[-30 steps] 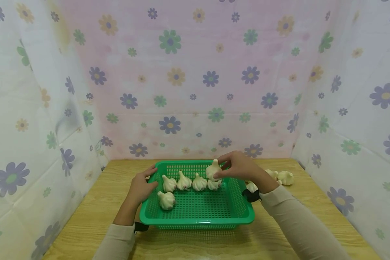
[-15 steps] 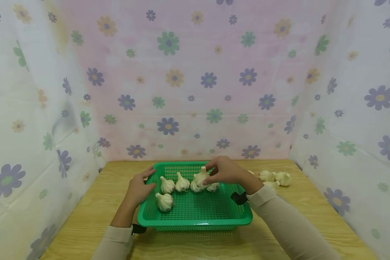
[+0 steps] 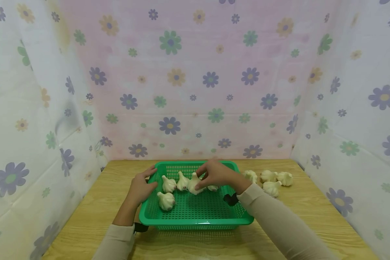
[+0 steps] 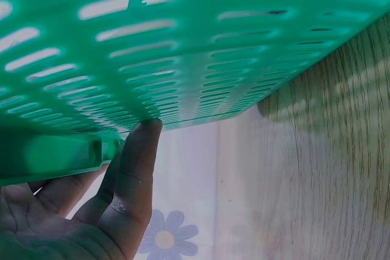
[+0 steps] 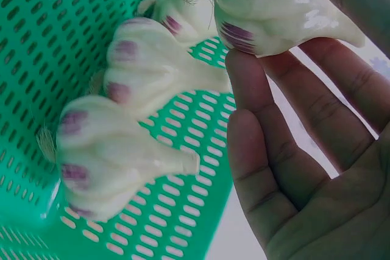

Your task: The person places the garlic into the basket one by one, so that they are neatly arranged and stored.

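Observation:
A green plastic basket [image 3: 196, 222] stands on the table, with my left hand [image 3: 142, 186] gripping its left rim. In the left wrist view a finger [image 4: 137, 175] lies against the basket's slotted outer wall. Over the basket, my right hand [image 3: 216, 175] pinches a white garlic bulb [image 3: 193, 185] by thumb and fingers, stem up. The right wrist view shows purple streaks on this held bulb [image 5: 274, 10]. Several other bulbs lie inside: a row along the back, including one at its left end [image 3: 169, 184], and one in front [image 3: 167, 201]. The held bulb and right hand partly hide the row.
Right of the basket, several more garlic bulbs [image 3: 271, 188] lie in a loose group on the wooden table [image 3: 94, 216]. Flower-patterned cloth [image 3: 195, 72] hangs behind and at both sides. A black strap [image 3: 230, 199] sits at the right wrist.
My right hand has carried the held garlic bulb left and lower over the back row, uncovering more of the bulbs on the table. The left hand has kept its place on the rim.

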A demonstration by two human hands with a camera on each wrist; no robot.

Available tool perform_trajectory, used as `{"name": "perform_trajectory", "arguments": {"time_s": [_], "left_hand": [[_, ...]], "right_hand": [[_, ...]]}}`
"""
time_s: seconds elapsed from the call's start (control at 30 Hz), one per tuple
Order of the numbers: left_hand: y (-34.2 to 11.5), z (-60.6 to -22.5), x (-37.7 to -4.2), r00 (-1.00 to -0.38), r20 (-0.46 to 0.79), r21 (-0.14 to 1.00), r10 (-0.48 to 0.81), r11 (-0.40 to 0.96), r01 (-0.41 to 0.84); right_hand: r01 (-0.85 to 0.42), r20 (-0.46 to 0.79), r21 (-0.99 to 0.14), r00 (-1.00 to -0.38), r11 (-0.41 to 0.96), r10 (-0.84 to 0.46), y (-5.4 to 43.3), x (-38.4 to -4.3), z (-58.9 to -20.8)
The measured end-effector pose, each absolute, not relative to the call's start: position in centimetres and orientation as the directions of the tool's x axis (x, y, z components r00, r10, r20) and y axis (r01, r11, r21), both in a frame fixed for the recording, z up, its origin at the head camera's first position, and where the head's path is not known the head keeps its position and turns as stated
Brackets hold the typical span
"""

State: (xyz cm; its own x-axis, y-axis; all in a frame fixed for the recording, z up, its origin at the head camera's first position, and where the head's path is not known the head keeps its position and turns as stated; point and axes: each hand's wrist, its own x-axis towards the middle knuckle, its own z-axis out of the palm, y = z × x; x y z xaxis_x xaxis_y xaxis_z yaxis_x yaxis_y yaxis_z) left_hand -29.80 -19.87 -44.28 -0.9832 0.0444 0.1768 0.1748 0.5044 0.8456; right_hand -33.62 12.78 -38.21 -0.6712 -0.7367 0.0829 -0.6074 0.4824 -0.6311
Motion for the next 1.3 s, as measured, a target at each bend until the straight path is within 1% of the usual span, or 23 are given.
{"name": "perform_trajectory", "arguments": {"time_s": [0.07, 0.13, 0.27, 0.4, 0.47, 0.6, 0.8, 0.93, 1.3], "left_hand": [[-19.8, -44.3, -29.8, -0.983, 0.177, 0.845, 0.045, 0.506, 0.175], [-19.8, -44.3, -29.8, -0.983, 0.178, 0.843, 0.045, 0.509, 0.176], [-19.8, -44.3, -29.9, -0.984, 0.175, 0.843, 0.042, 0.51, 0.172], [-19.8, -44.3, -29.9, -0.983, 0.177, 0.841, 0.039, 0.513, 0.172], [-19.8, -44.3, -29.9, -0.983, 0.181, 0.839, 0.039, 0.515, 0.175], [-19.9, -44.3, -29.9, -0.982, 0.186, 0.839, 0.037, 0.515, 0.178], [-20.0, -44.4, -30.0, -0.982, 0.187, 0.838, 0.034, 0.516, 0.177], [-20.0, -44.4, -30.0, -0.981, 0.188, 0.837, 0.038, 0.517, 0.18], [-19.9, -44.3, -29.8, -0.984, 0.173, 0.84, 0.034, 0.516, 0.166]], "right_hand": [[-0.617, 0.082, -0.633, -0.653, 0.467, -0.752, 12.3, -33.8, -38.5], [-0.612, 0.072, -0.641, -0.649, 0.463, -0.757, 11.8, -34.1, -38.8], [-0.598, 0.042, -0.635, -0.659, 0.489, -0.751, 11.2, -34.3, -39.3], [-0.561, -0.007, -0.631, -0.686, 0.535, -0.727, 10.7, -34.2, -39.3], [-0.555, -0.028, -0.621, -0.69, 0.553, -0.723, 10.4, -34.1, -39.4], [-0.578, -0.048, -0.588, -0.674, 0.566, -0.738, 9.7, -34.1, -39.8], [-0.608, -0.045, -0.558, -0.658, 0.565, -0.752, 8.8, -34.1, -40.3], [-0.645, -0.032, -0.529, -0.635, 0.552, -0.772, 8.4, -33.9, -40.6], [-0.675, 0.0, -0.47, -0.644, 0.569, -0.765, 7.8, -33.9, -41.4]]}}
